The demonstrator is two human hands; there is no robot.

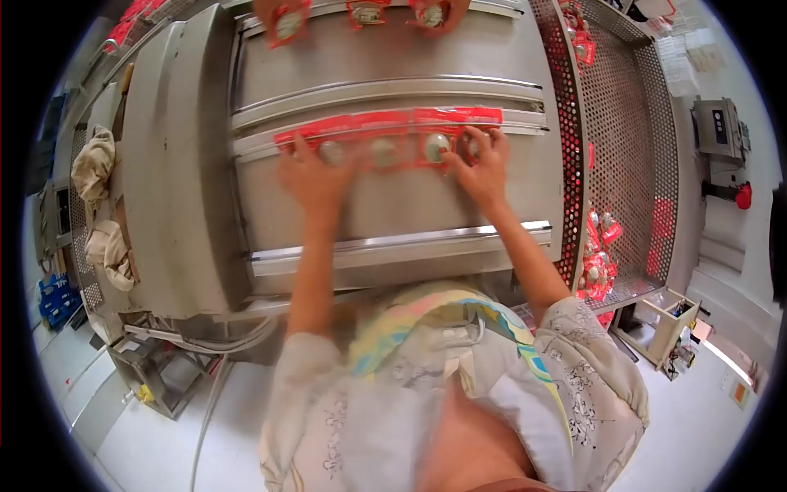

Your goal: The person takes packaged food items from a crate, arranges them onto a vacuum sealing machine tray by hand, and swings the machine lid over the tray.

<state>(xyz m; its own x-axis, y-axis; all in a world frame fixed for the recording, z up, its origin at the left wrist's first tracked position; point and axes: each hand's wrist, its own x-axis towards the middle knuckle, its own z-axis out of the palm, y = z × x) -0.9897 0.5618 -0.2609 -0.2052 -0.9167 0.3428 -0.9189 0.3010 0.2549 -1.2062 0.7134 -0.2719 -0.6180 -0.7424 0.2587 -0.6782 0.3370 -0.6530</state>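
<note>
A row of red and clear packets (pixel 384 150), each with a round pale item inside, lies with its red ends over a metal bar (pixel 258 146) on the steel machine bed (pixel 393 205). My left hand (pixel 316 180) is at the leftmost packet, its fingers smeared by motion. At the right end, my right hand (pixel 482 168) has its thumb and fingers bent around the last packet (pixel 474 146); the fingers partly cover it. Another packet (pixel 438 148) lies just left of my right thumb.
Across the bed, another person's hands (pixel 438 16) are at more red packets (pixel 366 13). A perforated metal tray (pixel 627 148) with several loose packets (pixel 597 271) stands on the right. Left are a raised steel housing (pixel 180 164) and crumpled cloths (pixel 94 164). A metal bar (pixel 402 240) crosses nearer me.
</note>
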